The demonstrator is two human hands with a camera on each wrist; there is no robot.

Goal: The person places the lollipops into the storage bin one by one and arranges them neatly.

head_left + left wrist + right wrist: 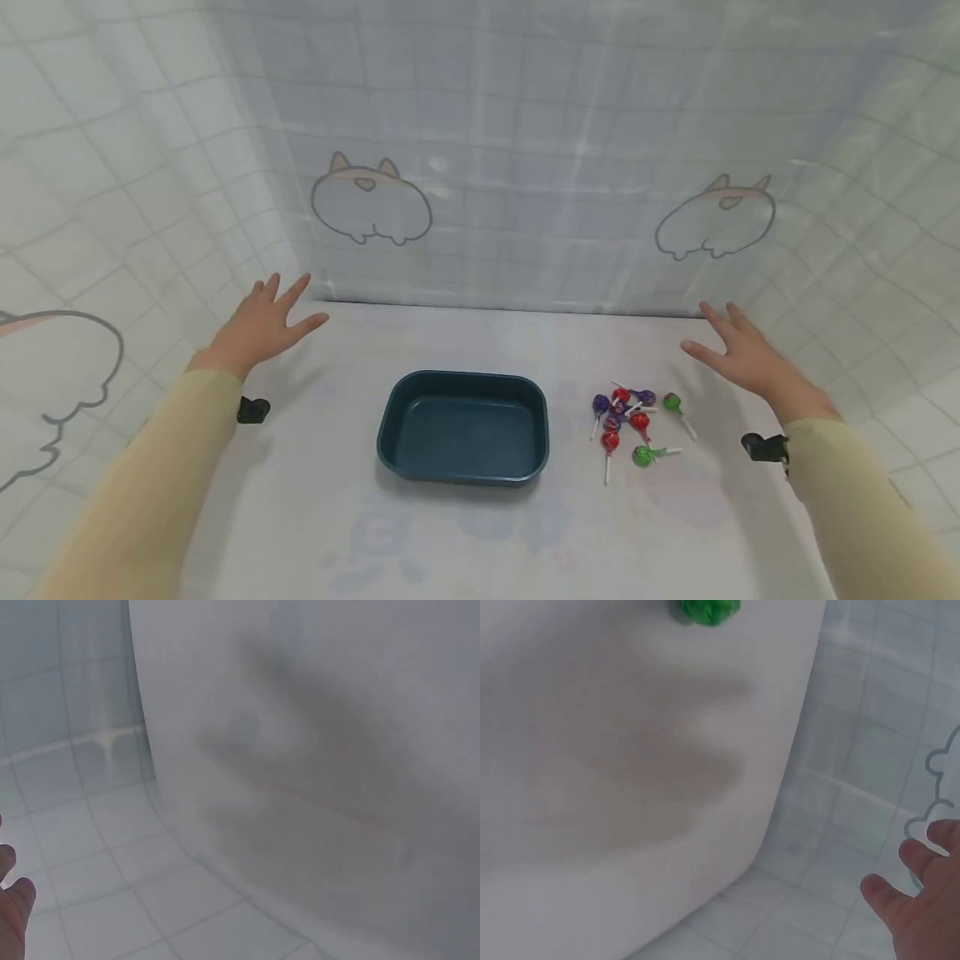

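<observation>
Fingers spread, my left hand (258,329) hovers over the far left of the table and holds nothing. My right hand (746,358) is likewise spread and empty, above the far right. Nearest to it is a loose pile of lollipops with red, purple and green wrappers; a green lollipop (672,403) lies closest, and its head (709,609) shows at the top of the right wrist view. A red lollipop (610,442) and a second green one (645,455) lie at the pile's near side. Left of the pile stands a dark teal rectangular tray (462,477).
A white table (315,517) with faint prints carries everything. Grid-patterned curtains enclose it: a back curtain (525,208) with animal drawings, a left one (150,167) and a right one (885,275). Small black devices sit at both wrists.
</observation>
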